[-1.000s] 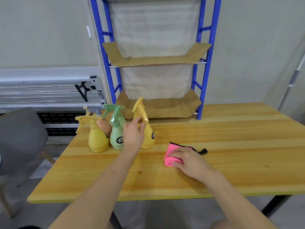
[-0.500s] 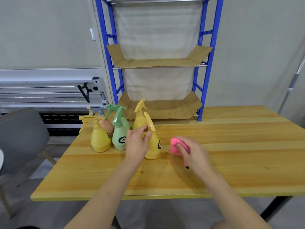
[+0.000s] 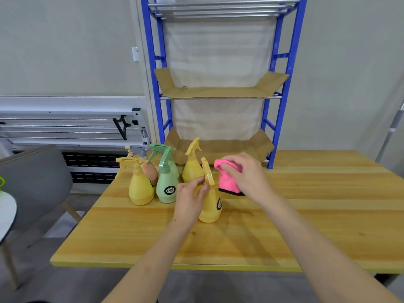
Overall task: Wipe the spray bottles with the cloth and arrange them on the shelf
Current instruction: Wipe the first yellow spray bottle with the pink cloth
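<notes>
My left hand (image 3: 189, 200) grips the neck of a yellow spray bottle (image 3: 211, 206) that stands on the wooden table (image 3: 306, 215), apart from the others. My right hand (image 3: 247, 173) holds a pink cloth (image 3: 228, 181) bunched up in the air, just right of that bottle's trigger head. Behind and to the left stand another yellow bottle (image 3: 140, 189), a green bottle (image 3: 167, 186), a third yellow one (image 3: 192, 169), and a brownish bottle with a grey head (image 3: 149, 171) partly hidden. The blue shelf (image 3: 282, 88) rises behind them.
The shelf's two lower levels are lined with brown cardboard (image 3: 218, 92), both without bottles. A grey chair (image 3: 37, 180) stands left of the table, beside a white round tabletop edge (image 3: 6, 215). A metal frame (image 3: 65, 123) runs along the wall at left.
My left hand pulled the yellow bottle out of the group toward me. My right hand picked the pink cloth off the table and raised it beside the bottle's head.
</notes>
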Action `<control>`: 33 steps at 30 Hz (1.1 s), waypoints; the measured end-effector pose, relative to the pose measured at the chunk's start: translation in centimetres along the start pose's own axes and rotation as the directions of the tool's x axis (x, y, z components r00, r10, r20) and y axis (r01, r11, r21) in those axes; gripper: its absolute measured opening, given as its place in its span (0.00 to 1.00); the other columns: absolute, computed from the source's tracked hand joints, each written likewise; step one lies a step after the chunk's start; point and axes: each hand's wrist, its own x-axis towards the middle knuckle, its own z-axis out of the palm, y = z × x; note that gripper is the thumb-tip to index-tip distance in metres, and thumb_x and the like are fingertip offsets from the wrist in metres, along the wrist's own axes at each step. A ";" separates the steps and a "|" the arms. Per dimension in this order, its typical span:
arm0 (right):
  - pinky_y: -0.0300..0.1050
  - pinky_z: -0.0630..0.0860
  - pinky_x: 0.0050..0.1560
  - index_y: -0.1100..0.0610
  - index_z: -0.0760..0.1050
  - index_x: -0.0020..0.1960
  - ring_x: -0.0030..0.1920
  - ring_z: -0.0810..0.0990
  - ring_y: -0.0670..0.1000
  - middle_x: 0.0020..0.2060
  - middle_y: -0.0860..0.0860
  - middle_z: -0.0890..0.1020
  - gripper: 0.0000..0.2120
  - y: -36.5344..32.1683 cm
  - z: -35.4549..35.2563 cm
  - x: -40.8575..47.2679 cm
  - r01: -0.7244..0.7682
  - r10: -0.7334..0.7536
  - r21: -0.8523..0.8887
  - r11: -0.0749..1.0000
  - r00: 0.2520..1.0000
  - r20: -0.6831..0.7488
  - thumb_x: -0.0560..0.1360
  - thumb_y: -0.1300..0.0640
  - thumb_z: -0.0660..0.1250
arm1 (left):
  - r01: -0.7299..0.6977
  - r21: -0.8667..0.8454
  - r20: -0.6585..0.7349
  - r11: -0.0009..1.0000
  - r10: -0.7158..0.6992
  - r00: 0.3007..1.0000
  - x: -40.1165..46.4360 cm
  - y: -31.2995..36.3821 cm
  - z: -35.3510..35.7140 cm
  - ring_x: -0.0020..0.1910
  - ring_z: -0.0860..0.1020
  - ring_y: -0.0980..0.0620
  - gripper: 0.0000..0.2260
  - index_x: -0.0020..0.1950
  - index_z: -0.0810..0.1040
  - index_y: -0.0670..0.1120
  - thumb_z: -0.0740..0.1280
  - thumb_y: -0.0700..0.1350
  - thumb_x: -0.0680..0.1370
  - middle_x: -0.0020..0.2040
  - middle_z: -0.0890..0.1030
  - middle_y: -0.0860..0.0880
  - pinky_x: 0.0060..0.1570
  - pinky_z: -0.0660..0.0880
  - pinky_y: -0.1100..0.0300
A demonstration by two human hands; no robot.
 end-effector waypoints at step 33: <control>0.58 0.78 0.50 0.42 0.86 0.58 0.48 0.77 0.43 0.47 0.40 0.76 0.09 -0.3 2.2 4.5 0.195 -0.171 -0.088 0.977 0.959 0.227 0.80 0.49 0.72 | -0.113 0.241 -0.035 0.964 0.125 0.991 -0.2 -0.5 0.1 0.64 0.71 0.51 0.19 0.73 0.76 0.49 0.67 0.52 0.82 0.64 0.81 0.57 0.62 0.63 0.52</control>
